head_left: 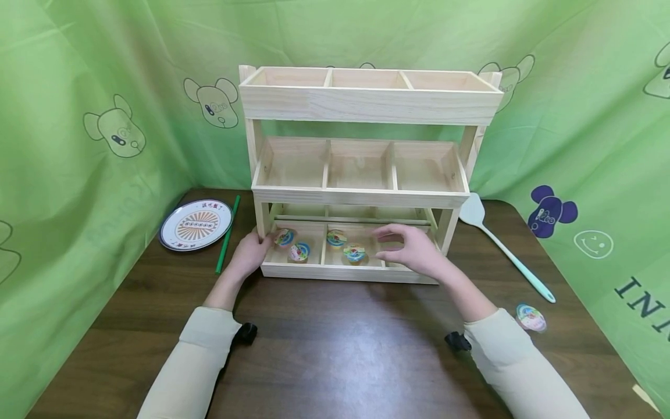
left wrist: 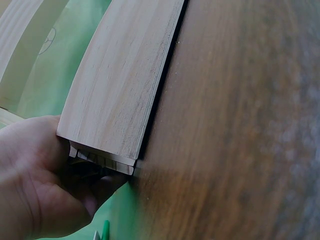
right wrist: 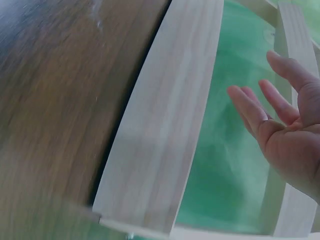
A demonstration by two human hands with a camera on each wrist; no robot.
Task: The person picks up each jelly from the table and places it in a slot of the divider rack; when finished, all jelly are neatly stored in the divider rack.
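Observation:
A three-tier wooden rack [head_left: 377, 105] stands on the table, each tier split into compartments. My left hand [head_left: 251, 254] grips the left end of its bottom tier, fingers curled round the side in the left wrist view [left wrist: 40, 185]. Two small jelly cups [head_left: 299, 252] lie in the bottom left compartment, and two more jelly cups [head_left: 355, 253] are in the bottom middle one. Over the bottom tier's right part hovers my right hand [head_left: 410, 249], holding nothing. Its fingers and thumb are spread apart in the right wrist view.
Left of the rack lie a round patterned plate [head_left: 196, 225] and a green stick [head_left: 227, 235]. A pale spatula [head_left: 505, 247] lies to the right. Another jelly cup [head_left: 531, 318] sits beside my right sleeve. Green curtain [head_left: 157, 46] surrounds the dark wooden table [head_left: 335, 349].

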